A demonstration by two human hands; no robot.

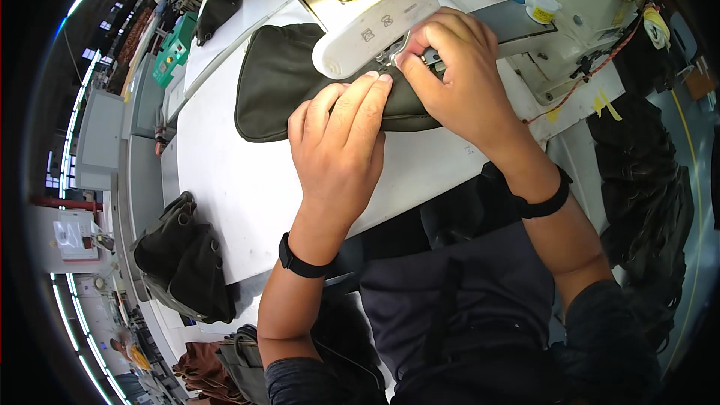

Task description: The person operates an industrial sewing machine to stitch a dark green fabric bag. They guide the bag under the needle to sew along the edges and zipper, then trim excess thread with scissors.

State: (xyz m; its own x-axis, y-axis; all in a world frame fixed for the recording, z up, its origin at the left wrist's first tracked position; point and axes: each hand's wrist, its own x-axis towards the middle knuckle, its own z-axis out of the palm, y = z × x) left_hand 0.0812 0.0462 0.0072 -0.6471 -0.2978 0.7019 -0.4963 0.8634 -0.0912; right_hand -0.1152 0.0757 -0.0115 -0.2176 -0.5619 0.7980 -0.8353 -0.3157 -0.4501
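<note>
Fingers [354, 109] of the left hand [334, 154] lay nearly straight and close together on a dark olive fabric piece [277, 79], pressing it down rather than visibly gripping it, while the right hand [459, 67] bent its thumb and forefinger in toward small metal parts [390, 55] just beside the left fingertips; whether they pinched anything could not be told. The fabric piece rested below both hands' fingers, spreading out to their left and passing partly under the rounded white machine head [354, 48] just beyond the fingertips. Work appeared to be partway along: the piece already sat in position by the metal parts, and its curved outer edge looked finished, but the spot under the fingers was hidden, so stitching done or left there could not be judged; the piece had yet to come off the machine. Nearer the wearer than the fingers stretched a white tabletop [244, 199], with a dark bag [184, 262] slumped at its left. Well left of the fingers stood a green box [173, 51]; well right lay dark fabric [645, 180].
</note>
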